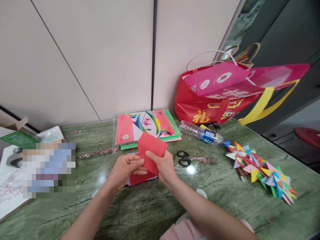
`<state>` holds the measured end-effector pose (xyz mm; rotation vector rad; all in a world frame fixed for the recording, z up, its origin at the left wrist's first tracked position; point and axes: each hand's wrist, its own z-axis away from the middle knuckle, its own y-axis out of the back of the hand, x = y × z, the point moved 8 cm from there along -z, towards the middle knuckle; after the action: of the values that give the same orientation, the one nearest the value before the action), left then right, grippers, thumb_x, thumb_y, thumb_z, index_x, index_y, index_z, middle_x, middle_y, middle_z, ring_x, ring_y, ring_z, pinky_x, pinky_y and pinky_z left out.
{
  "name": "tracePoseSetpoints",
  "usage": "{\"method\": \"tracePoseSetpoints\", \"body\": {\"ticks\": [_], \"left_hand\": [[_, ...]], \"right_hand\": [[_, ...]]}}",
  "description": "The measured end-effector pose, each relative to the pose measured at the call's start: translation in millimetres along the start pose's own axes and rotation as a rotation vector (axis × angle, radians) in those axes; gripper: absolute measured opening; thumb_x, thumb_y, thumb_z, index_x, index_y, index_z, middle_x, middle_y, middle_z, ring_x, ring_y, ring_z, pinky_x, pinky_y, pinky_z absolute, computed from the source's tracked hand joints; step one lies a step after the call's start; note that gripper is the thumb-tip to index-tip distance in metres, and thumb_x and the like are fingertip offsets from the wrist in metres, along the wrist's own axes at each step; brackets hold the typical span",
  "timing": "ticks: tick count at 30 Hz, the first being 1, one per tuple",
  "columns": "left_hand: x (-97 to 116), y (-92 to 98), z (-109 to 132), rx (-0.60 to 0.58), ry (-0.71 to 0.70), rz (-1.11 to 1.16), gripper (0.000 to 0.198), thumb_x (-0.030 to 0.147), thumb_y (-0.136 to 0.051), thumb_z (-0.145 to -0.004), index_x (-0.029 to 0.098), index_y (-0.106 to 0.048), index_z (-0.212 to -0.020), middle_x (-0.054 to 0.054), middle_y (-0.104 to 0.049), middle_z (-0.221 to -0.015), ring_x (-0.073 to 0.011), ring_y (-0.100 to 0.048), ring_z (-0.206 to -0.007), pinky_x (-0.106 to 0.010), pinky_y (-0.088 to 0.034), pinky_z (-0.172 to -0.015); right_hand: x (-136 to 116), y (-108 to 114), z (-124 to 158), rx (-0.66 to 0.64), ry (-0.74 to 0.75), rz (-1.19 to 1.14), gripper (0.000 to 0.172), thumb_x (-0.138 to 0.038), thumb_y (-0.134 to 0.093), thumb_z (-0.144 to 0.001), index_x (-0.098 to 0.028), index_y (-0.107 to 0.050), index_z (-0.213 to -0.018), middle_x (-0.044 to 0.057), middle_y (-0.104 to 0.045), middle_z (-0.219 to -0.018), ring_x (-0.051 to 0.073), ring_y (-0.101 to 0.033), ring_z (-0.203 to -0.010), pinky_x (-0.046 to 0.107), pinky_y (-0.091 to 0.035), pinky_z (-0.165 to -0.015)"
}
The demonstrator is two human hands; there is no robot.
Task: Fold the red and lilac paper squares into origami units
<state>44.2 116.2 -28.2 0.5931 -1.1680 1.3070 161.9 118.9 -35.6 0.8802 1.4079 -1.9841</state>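
Note:
Both of my hands hold a piece of red paper (pixel 151 146) above the table. My right hand (pixel 163 163) grips its right side, thumb lying across the front. At the lower left edge, my left hand (pixel 128 168) has its thumb and fingers pinched on the paper. Beneath them lies a small stack with another red sheet (pixel 140 179) on top and pale purple paper showing at its edges. Black-handled scissors (pixel 186 158) rest on the table just right of my right hand.
Behind my hands lies a pack of coloured paper (pixel 127 128). A plastic bottle (pixel 205 134) lies on its side before a red bag (pixel 195 96). Folded multicoloured paper pieces (pixel 262 170) are at the right. The green marbled table (pixel 82 196) meets a pale wall.

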Motion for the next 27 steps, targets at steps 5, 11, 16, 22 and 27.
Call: {"method": "tracePoseSetpoints", "body": {"ticks": [5,11,16,22,27], "left_hand": [[2,-0.9,1,0.003,0.000,-0.001,0.020,0.025,-0.074,-0.060,0.009,-0.066,-0.069,-0.004,-0.069,-0.063,-0.0137,-0.065,-0.057,-0.025,-0.056,-0.060],[1,5.2,1,0.069,-0.008,0.013,0.022,0.025,-0.076,-0.057,0.010,-0.064,-0.067,-0.002,-0.068,-0.058,-0.0144,-0.065,-0.054,-0.027,-0.057,-0.058],[2,7.9,0,0.115,-0.039,-0.021,0.024,0.027,-0.076,-0.055,0.011,-0.062,-0.066,0.000,-0.065,-0.054,-0.0147,-0.064,-0.052,-0.028,-0.057,-0.057],[7,11.8,2,0.221,-0.080,-0.073,0.028,0.030,-0.077,-0.051,0.012,-0.060,-0.063,0.000,-0.065,-0.051,-0.0156,-0.064,-0.049,-0.027,-0.056,-0.055],[12,10.0,3,0.212,-0.120,-0.125,0.026,0.033,-0.075,-0.053,0.014,-0.059,-0.061,0.001,-0.065,-0.050,-0.0172,-0.064,-0.049,-0.029,-0.054,-0.056]], "right_hand": [[7,1,-1,0.005,-0.070,-0.063,0.041,-0.019,-0.077,-0.050,-0.012,-0.061,-0.087,0.005,-0.070,-0.081,0.016,-0.063,-0.066,0.028,-0.051,-0.065],[7,-1,-2,0.006,-0.069,-0.095,0.028,-0.032,-0.072,-0.060,-0.013,-0.063,-0.080,0.005,-0.070,-0.077,0.015,-0.062,-0.063,0.027,-0.050,-0.062],[2,2,-3,0.003,0.044,0.057,0.025,-0.033,-0.068,-0.064,-0.011,-0.064,-0.075,0.003,-0.067,-0.066,0.013,-0.057,-0.053,0.024,-0.046,-0.052],[-6,0,0,-0.044,0.145,0.227,0.025,-0.032,-0.064,-0.067,-0.010,-0.064,-0.078,0.003,-0.065,-0.067,0.013,-0.055,-0.054,0.024,-0.045,-0.053],[-15,-7,5,-0.095,0.207,0.384,0.028,-0.023,-0.069,-0.059,-0.011,-0.063,-0.083,0.004,-0.067,-0.075,0.015,-0.058,-0.063,0.025,-0.047,-0.060]]}}
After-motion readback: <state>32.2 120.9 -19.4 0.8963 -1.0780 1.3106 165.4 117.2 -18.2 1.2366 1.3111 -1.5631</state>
